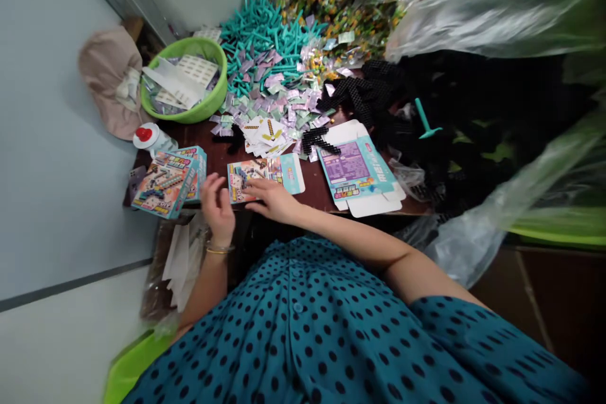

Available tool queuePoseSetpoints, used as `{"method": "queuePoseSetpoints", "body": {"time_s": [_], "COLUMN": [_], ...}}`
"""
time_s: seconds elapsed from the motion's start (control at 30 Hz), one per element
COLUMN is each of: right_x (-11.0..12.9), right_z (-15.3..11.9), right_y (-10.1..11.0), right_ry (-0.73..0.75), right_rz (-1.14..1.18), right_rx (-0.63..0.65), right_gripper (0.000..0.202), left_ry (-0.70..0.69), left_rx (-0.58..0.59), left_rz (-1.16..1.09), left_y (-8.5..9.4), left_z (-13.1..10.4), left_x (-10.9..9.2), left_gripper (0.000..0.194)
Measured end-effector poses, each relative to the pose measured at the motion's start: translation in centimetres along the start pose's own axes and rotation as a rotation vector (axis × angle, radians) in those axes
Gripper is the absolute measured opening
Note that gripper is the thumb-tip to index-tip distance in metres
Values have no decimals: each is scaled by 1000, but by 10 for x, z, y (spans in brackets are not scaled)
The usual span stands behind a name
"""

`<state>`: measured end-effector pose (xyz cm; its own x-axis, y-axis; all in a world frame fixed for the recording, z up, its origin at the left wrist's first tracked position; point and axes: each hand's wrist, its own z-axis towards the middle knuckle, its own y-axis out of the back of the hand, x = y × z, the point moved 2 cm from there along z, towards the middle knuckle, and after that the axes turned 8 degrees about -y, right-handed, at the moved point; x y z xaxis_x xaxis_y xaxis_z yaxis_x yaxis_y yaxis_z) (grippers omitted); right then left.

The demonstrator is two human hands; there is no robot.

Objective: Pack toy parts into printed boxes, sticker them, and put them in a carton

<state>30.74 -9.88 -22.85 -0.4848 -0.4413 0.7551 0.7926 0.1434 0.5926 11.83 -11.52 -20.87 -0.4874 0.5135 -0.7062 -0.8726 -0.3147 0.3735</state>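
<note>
A small printed carton (pixel 290 172) lies on the dark red table in front of me, its white-edged flap pointing right. My right hand (pixel 272 200) rests on the carton's near side with the fingers stretched out. My left hand (pixel 218 208) is raised at the carton's left end, fingers apart and slightly curled, with nothing seen in it. To the left, printed boxes (pixel 163 183) stand stacked at the table edge. On the right lies a flattened carton (pixel 353 164), purple panel up and white flaps spread.
Behind the carton are white printed cards (pixel 267 136), small foil packets (pixel 288 101) and a heap of teal plastic parts (pixel 265 25). A green basket (pixel 215 101) holds sheets. Black studded pieces (pixel 360 95) and clear plastic bags (pixel 473 12) fill the right. A red-capped bottle (pixel 146 134) stands left.
</note>
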Motion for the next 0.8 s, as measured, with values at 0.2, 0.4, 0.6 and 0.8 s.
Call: {"method": "queuePoseSetpoints", "body": {"time_s": [0.2, 0.4, 0.6, 0.8], "right_x": [-123, -183, -150, -17], "right_z": [53, 68, 56, 50], "right_y": [62, 86, 106, 48], "right_ry": [-443, -574, -353, 301], "right_rz": [-422, -467, -148, -74], "right_rx": [-249, -153, -455, -169], "right_gripper": [36, 33, 34, 28], "left_ry": [-77, -73, -23, 141], "left_rx": [639, 593, 162, -37], "left_rz": [247, 265, 117, 41], "left_y": [-102, -131, -50, -21], "left_z": [-42, -25, 30, 55], "left_x": [8, 10, -8, -10], "left_gripper": [79, 58, 24, 36]}}
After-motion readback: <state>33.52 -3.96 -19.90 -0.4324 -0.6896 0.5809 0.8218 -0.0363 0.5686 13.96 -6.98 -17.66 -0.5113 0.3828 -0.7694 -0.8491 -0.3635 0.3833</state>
